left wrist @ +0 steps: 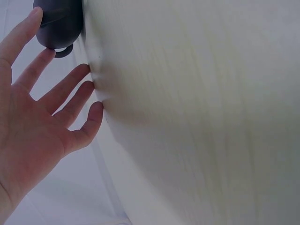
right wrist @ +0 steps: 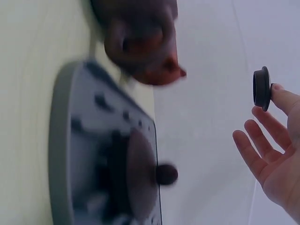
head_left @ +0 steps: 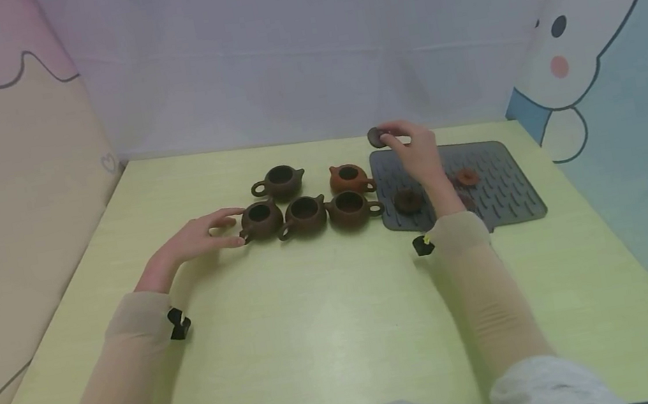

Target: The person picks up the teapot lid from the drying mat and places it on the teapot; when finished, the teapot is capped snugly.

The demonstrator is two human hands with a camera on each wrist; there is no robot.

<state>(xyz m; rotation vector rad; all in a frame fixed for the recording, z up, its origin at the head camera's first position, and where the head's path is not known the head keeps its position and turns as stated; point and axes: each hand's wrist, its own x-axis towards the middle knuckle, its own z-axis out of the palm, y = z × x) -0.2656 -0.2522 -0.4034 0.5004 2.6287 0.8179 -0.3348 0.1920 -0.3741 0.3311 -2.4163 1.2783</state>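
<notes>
My right hand (head_left: 418,153) pinches a dark teapot lid (head_left: 376,138) above the back left corner of the grey mat (head_left: 506,184). In the right wrist view the lid (right wrist: 260,89) is on edge between thumb and fingers, its rim facing left. My left hand (head_left: 202,237) is beside the front left teapot (head_left: 261,220), fingers spread. Thumb and index fingertips appear to touch that teapot (left wrist: 61,23) in the left wrist view. Lidless, it stands upright next to two more front-row teapots, one middle (head_left: 306,216) and one right (head_left: 349,210).
Behind are a dark teapot (head_left: 283,181) and a reddish-brown one (head_left: 349,177), both lidless. On the mat lie a dark lid (head_left: 408,201), a reddish lid (head_left: 467,177) and another, partly hidden by my right arm. A white curtain (head_left: 276,61) hangs behind the table (head_left: 321,344).
</notes>
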